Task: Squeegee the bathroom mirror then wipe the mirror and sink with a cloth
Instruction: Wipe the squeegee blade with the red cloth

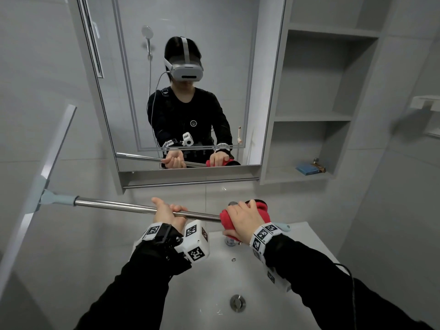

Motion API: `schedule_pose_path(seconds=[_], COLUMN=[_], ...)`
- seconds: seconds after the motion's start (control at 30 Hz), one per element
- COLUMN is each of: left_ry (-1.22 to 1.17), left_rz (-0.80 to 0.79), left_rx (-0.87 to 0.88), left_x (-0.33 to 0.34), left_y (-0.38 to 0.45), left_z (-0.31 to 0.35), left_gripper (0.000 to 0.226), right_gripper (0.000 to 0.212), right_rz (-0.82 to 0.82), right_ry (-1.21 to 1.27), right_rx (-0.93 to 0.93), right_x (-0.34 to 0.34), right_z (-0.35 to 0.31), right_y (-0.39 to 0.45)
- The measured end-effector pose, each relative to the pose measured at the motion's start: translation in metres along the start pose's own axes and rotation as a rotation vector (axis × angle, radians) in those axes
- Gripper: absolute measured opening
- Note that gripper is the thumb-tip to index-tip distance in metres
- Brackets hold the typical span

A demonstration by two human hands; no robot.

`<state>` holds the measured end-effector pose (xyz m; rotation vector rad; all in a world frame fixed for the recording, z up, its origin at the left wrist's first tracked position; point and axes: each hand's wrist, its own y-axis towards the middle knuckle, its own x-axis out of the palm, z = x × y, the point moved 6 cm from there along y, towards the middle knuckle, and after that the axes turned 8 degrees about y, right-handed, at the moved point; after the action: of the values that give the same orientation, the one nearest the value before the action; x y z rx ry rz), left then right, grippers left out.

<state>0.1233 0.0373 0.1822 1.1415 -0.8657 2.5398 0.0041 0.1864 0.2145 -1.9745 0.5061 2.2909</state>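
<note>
A long squeegee (114,205) with a steel pole lies level across the view, its pale blue head and long blade (42,177) out at the left against the wall. My left hand (166,211) grips the pole from below near its middle. My right hand (242,219) is closed on a red cloth (258,208) bunched around the pole's right end, above the tap. The mirror (214,55) hangs straight ahead and reflects me holding both. The white sink (214,277) lies below my arms.
Open grey shelves (316,117) stand right of the mirror, with a blue box (307,168) on the lowest one. A rail (190,183) runs under the mirror. A white wall holder (426,103) is at far right. The sink drain (237,303) is below my wrists.
</note>
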Motion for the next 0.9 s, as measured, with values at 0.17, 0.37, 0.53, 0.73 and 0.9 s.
schedule_pose_path(seconds=[0.17,0.37,0.53,0.73,0.9], left_ry=[0.032,0.015,0.056,0.080,0.010], left_rz=[0.015,0.059,0.082,0.068,0.031], left_rx=[0.040,0.044,0.027,-0.040,0.013], left_x=[-0.006,-0.021,-0.031,-0.032,-0.018], left_y=[0.004,0.007,0.005,0.000,-0.004], left_z=[0.012,0.034,0.050,0.046,0.054], left_gripper=[0.048,0.051,0.054,0.057,0.053], right_gripper=[0.068,0.053,0.055,0.062,0.051], right_rz=[0.076,0.510,0.379,0.130,0.264], right_ry=[0.129,0.155,-0.009,-0.094,-0.086], right_rx=[-0.018,-0.037,-0.005,0.020,-0.037], right_x=[-0.011,-0.050,-0.034,-0.007,-0.010], right_z=[-0.008,-0.002,0.027,0.027,0.023], right_y=[-0.006,-0.025,-0.025,-0.016,-0.012])
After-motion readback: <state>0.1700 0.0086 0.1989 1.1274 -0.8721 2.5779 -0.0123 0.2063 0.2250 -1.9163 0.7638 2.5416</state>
